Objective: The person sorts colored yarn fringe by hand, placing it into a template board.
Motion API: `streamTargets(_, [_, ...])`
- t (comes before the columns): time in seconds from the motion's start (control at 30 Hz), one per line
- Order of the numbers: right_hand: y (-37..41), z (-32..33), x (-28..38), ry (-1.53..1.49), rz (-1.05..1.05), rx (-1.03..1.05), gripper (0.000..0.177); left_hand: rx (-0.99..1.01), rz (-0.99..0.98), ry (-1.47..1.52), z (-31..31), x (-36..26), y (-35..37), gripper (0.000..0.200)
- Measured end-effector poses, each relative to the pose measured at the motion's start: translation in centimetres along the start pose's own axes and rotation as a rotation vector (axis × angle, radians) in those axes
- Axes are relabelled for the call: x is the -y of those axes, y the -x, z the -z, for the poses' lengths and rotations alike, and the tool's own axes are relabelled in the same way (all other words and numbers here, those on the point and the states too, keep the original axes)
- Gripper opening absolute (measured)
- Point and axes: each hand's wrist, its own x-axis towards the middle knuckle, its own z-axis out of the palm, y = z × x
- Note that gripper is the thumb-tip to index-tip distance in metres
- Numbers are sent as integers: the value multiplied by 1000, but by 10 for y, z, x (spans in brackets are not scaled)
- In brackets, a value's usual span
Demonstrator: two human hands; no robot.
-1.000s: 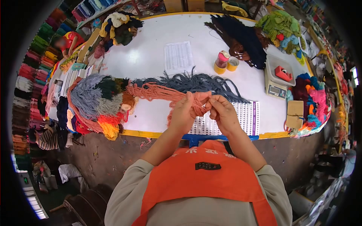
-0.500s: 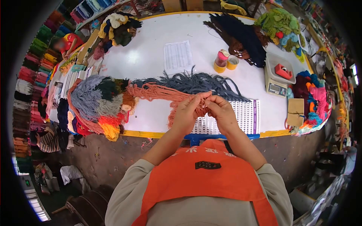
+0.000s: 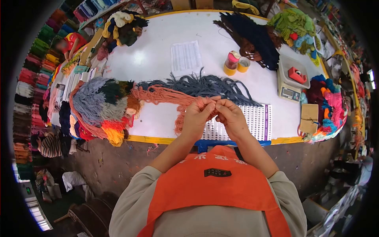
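Salmon-pink yarn stretches from the multicoloured yarn pile to my hands. My left hand pinches its end, thumb against fingers. Close beside it, my right hand is also closed on the yarn, fingertips nearly touching the left ones. Part of the salmon yarn hangs down left of my left hand. Dark grey-blue yarn lies just beyond both hands. Under and beside them is a white card with rows of holes and a purple right edge.
A printed sheet, two small jars, and a scale holding a tray with a red object stand farther back. Navy and brown yarn, green yarn and a cardboard piece lie right. Another person is at far left.
Both hands stay at almost the same spot. My fingers have drawn closer together on the yarn, and less of the bunched end shows between them.
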Motion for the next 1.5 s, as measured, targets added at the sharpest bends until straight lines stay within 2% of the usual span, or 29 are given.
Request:
streamTargets(0.13, [-5,9,-3,-95,-3,43,8,-36,-57,-20,-5,9,-6,17])
streamTargets(0.3, [-11,19,-2,-198,-40,62,8,-18,23,-76,-3,18,-15,29])
streamTargets(0.43, [-14,26,3,-311,-79,60,10,3,26,-76,-9,16,-19,28])
streamTargets(0.57, [-18,35,7,-333,-71,27,14,-14,44,143,-16,12,-24,16])
streamTargets(0.6, [-20,39,8,-275,-97,59,15,-3,48,266,-16,9,-25,12])
streamTargets(0.7, [-13,50,13,17,-193,140,17,-171,-9,193,-22,-2,-34,13])
streamTargets(0.73, [-8,56,16,142,-209,155,16,-171,105,187,-17,-12,-34,13])
streamTargets(0.77, [-8,69,15,255,-72,30,14,-171,219,180,-5,-24,-34,13])
streamTargets(0.8, [-14,100,9,354,96,-32,13,-304,314,170,25,-19,-38,11])
streamTargets(0.83, [-17,123,12,454,303,-183,15,-192,370,257,64,-22,-39,10])
streamTargets(0.87, [-25,176,8,507,384,-256,16,-77,424,344,96,-30,-38,10])
streamTargets(0.9, [-21,190,22,309,362,-421,15,-227,327,244,102,-41,-32,12])
streamTargets(0.93, [-20,230,26,70,301,-483,18,-321,324,229,119,-53,-29,12])
streamTargets(0.97, [-9,270,35,-280,236,-411,15,-439,300,322,141,-60,-26,12])
streamTargets(1.03, [-1,379,28,-440,280,-278,15,-527,286,330,204,-77,-21,11])
streamTargets(1.07, [5,413,35,-479,257,-416,16,-529,286,261,238,-87,-17,10])
streamTargets(1.1, [11,443,43,-359,287,-440,18,-627,226,332,265,-98,-12,11])
streamTargets(1.13, [19,467,58,-360,270,-591,22,-723,165,402,291,-111,-7,13])
streamTargets(1.17, [28,486,73,-313,252,-768,21,-739,167,333,329,-127,0,17])
streamTargets(1.2, [36,557,81,-215,217,-790,18,-754,170,266,362,-143,6,21])
streamTargets(1.23, [46,552,105,-113,250,-938,17,-815,101,181,388,-154,15,24])
streamTargets(1.27, [56,547,129,-5,280,-1084,17,-875,33,95,402,-161,24,26])
streamTargets(1.3, [63,598,139,143,368,-1225,17,-878,43,89,401,-164,26,26])
streamTargets(1.33, [71,600,148,405,434,-1373,12,-929,-20,118,402,-167,28,28])
streamTargets(1.37, [66,605,144,406,423,-1379,12,-978,-84,146,398,-168,25,29])
streamTargets(1.4, [57,616,138,674,478,-1424,11,-983,-73,139,334,-148,9,29])
streamTargets(1.43, [47,623,130,948,529,-1450,17,-1193,-177,34,251,-119,-33,29])
streamTargets(1.47, [32,621,99,655,610,-1049,27,-572,-46,61,313,-92,-16,24])
streamTargets(1.5, [-9,667,32,1317,952,-949,29,-643,111,24,273,-56,-39,19])
